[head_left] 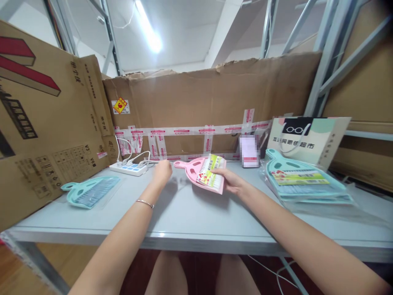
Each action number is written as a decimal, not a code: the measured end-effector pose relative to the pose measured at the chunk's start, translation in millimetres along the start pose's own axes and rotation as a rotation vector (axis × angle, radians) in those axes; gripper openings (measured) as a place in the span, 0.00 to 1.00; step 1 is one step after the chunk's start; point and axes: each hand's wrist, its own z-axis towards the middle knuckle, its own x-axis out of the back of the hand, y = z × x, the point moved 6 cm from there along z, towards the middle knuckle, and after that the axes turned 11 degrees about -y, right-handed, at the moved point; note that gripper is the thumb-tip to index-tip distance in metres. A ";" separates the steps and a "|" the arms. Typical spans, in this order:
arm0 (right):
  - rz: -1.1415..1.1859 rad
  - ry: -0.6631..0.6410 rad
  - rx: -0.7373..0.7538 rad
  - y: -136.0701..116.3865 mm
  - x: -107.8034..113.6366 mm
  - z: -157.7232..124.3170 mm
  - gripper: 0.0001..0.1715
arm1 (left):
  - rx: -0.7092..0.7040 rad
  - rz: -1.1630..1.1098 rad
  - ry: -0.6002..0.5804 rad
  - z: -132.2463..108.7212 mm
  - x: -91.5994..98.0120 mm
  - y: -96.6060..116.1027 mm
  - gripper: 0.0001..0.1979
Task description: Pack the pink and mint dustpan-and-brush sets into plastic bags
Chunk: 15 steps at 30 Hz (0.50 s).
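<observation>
A pink dustpan (190, 171) with a white-bristled brush (215, 180) in it is held above the table by my right hand (232, 181). My right thumb lies over the printed card (214, 164) on the set, and the other fingers are hidden behind it. Left of the pink handle, my left hand (162, 173) is curled closed and slightly blurred. Whatever it may hold is hidden. A mint-green dustpan set (92, 191) lies at the left of the table, partly on clear plastic. More mint-green dustpan sets (302, 180) are stacked in clear wrapping on the right.
A white power strip (129, 168) with plugged cables sits behind my left hand. A phone (249, 151) leans upright at the back. Large cardboard boxes (190, 98) wall the rear and left. A paper bag (333, 139) stands behind the right stack on the grey table (196, 223).
</observation>
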 end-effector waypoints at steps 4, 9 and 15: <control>-0.027 0.001 -0.075 8.7 2.2 -0.1 0.17 | 0.013 -0.008 -0.006 -5.3 0.2 -2.4 0.16; -0.040 0.026 -0.069 20.0 -1.3 1.4 0.16 | -0.152 -0.020 -0.014 -19.9 0.0 30.4 0.16; 0.014 0.120 0.063 18.1 9.4 10.1 0.12 | -0.381 -0.018 -0.038 -43.3 -4.1 73.4 0.13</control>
